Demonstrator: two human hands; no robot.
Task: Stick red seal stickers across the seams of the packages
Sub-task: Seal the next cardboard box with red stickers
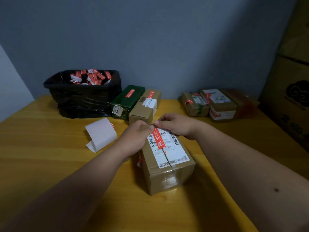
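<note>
The package [167,162], a long brown cardboard box with a white shipping label on top, lies on the yellow wooden table [41,148] in front of the person, its far end under both hands. A split runs along the middle of its top, through the label. Behind it, at the wall, stands a bin lined with a black bag [83,96], and red and white scraps lie heaped inside. Right of the bin a green box [127,102] and a brown box [145,106] lie side by side, touching, each with a red sticker on top. Far to the right a group of smaller parcels [219,104] sits close together, some with red stickers. A curled white backing strip [100,133] lies on the table between the bin and the left hand. The red seal sticker [158,138] lies along the split at the far end of the package, over the label. The left hand [135,138] and the right hand [175,125] meet at the far end of the sticker, fingers curled; both seem to pinch it there between thumb and finger.
</note>
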